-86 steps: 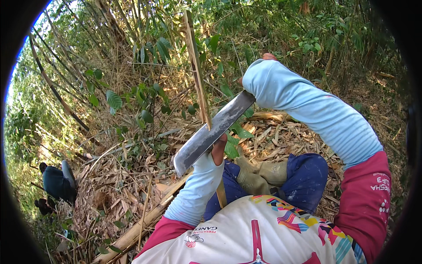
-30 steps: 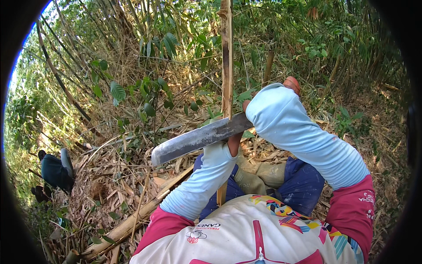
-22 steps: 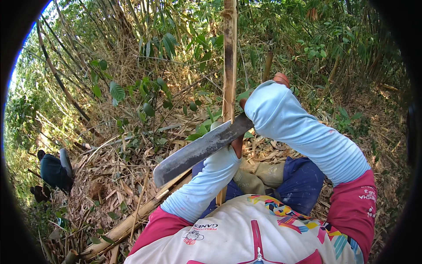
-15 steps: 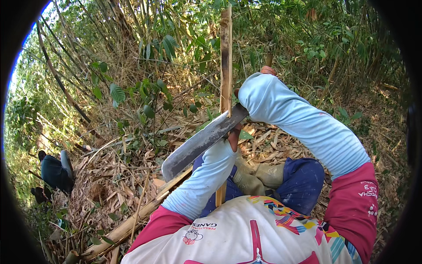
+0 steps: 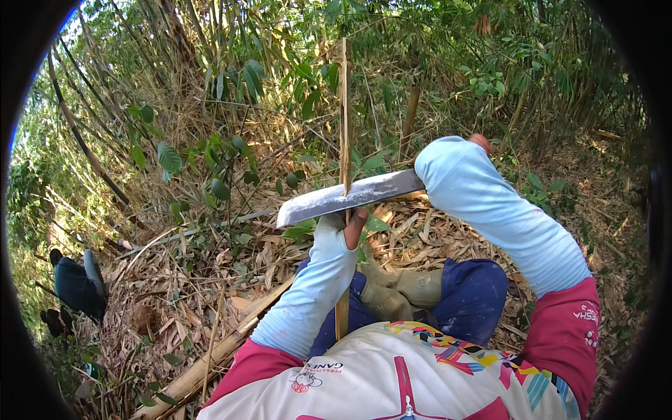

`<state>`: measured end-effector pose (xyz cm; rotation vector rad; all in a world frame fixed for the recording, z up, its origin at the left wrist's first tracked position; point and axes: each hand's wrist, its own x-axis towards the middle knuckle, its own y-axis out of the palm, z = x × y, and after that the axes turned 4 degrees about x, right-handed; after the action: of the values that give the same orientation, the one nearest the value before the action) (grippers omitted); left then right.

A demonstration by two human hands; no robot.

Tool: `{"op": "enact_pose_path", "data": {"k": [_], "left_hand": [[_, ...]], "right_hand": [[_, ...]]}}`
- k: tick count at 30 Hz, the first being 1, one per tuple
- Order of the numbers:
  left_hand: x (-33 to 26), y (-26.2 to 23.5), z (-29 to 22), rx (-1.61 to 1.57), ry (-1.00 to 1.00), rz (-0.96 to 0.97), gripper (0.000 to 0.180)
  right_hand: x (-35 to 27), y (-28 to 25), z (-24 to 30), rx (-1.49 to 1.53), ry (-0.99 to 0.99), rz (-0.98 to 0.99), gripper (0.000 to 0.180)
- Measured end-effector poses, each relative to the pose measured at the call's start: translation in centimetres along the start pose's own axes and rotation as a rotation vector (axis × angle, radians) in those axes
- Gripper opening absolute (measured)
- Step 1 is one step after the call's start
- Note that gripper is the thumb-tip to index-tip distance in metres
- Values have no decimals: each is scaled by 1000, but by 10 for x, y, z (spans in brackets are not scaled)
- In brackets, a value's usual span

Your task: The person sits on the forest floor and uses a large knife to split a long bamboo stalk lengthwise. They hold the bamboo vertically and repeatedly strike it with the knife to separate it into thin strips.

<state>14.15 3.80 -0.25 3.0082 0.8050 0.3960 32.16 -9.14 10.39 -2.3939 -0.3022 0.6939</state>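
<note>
Knife, long & broad-bladed, is held crosswise out in front of the body, above the ground. Bamboo strip points away from the wearer, approx. square to it. They meet abt mid-blade: strip's far part tapers to a tip over the blade face, & more strip shows on the near side. Exact contact w/ the edge: can't tell.

R hand is out of sight behind its light blue sleeve. Fingers don't show, but blade comes straight out from the cuff, so prob. closed on the handle; gripping at one end leaves the whole blade free. Reddish-brown bit pokes past cuff: knuckle or handle end, can't tell.

L hand is just on the body side of the blade, curled, seemingly round the strip; how tight, can't tell. Prob. so close b/c that steadies the strip right by the blade. Strip's near end runs back btwn the thighs to the shirt, poss. braced there vs. sliding.

R elbow is out wide, presumably to lay blade across. Blue trousers & olive boots are tucked in, prob. for a stable base. Bamboo pole lies on dry leaves, L side, unheld.
</note>
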Motion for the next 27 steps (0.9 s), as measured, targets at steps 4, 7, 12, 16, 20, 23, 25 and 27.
{"op": "enact_pose_path", "data": {"k": [4,7,12,16,20,23,25,27], "left_hand": [[12,-2,20,-38,60,18,47],[22,20,28,29,55,64,42],[54,-28,60,154,-54,-104,32],[25,-33,9,-128,-153,135,52],[1,-26,-37,-133,-71,183,57],[-12,-30,-56,-210,-89,225,56],[-18,-36,-63,-238,-120,222,56],[-23,-39,-72,-278,-135,251,55]], "right_hand": [[-79,26,-1,288,-198,-375,22],[-123,41,-11,388,-240,-525,20],[-172,50,-12,485,-277,-773,17],[-166,70,-4,788,-197,-898,15],[-113,129,26,1434,-34,-948,21],[-89,166,53,1855,-105,-828,24],[-76,181,70,2074,-200,-620,24],[-72,193,85,2214,-310,-526,23]]}}
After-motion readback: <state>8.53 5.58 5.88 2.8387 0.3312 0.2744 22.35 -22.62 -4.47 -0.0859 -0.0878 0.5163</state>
